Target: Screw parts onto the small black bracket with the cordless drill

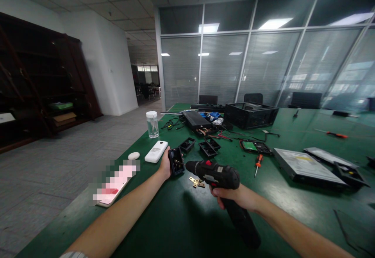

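One left hand (166, 165) and one right hand (232, 196) appear with one drill (215, 174) and at least four small black boxes (177, 169). One table (175, 219) bears two screwdrivers (258, 161), one jar (152, 126), one phone (118, 184) and one computer case (249, 119), with at least three chairs (253, 98) beyond it. The brass pieces (193, 181) bunch too tightly to count

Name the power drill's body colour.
The power drill is mostly black; the head view shows it best.
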### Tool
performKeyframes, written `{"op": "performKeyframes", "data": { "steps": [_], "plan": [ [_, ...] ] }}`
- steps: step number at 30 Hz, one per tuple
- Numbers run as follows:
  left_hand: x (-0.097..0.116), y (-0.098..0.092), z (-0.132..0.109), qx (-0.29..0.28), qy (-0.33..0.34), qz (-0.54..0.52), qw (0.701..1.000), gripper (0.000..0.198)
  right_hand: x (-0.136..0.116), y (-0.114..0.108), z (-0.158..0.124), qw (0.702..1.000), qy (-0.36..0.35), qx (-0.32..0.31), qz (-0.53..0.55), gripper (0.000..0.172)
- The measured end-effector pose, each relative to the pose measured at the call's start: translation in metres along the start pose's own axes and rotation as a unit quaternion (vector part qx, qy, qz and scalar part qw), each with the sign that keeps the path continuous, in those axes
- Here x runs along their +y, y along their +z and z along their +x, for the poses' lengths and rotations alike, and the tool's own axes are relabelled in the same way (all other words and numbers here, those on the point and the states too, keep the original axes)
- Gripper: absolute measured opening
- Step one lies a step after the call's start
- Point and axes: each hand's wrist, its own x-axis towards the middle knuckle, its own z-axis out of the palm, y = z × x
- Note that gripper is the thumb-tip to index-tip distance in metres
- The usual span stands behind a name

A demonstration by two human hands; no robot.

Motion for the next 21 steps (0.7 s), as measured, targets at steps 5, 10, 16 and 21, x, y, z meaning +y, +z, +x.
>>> {"op": "performKeyframes", "data": {
  "steps": [5, 10, 16, 21],
  "plan": [
    [-0.0017, -0.0023, 0.0024, 0.003, 0.008, -0.003, 1.000, 0.038, 0.0034, -0.0008, 0.0007, 1.000, 0.009, 0.013, -0.017, 0.030],
    [-0.0008, -0.0022, 0.0019, 0.002, 0.017, -0.002, 1.000, 0.040, 0.0075, -0.0031, 0.0021, 0.999, 0.011, 0.019, -0.024, 0.032],
    [-0.0001, 0.0005, -0.0005, 0.009, 0.007, -0.003, 1.000, 0.038, 0.0064, -0.0026, 0.0017, 1.000, 0.002, 0.007, -0.020, 0.031],
    [0.0008, 0.0034, -0.0021, 0.024, 0.000, -0.012, 1.000, 0.036, 0.0039, -0.0011, 0.0010, 1.000, -0.004, 0.006, -0.013, 0.034]
  ]
}}
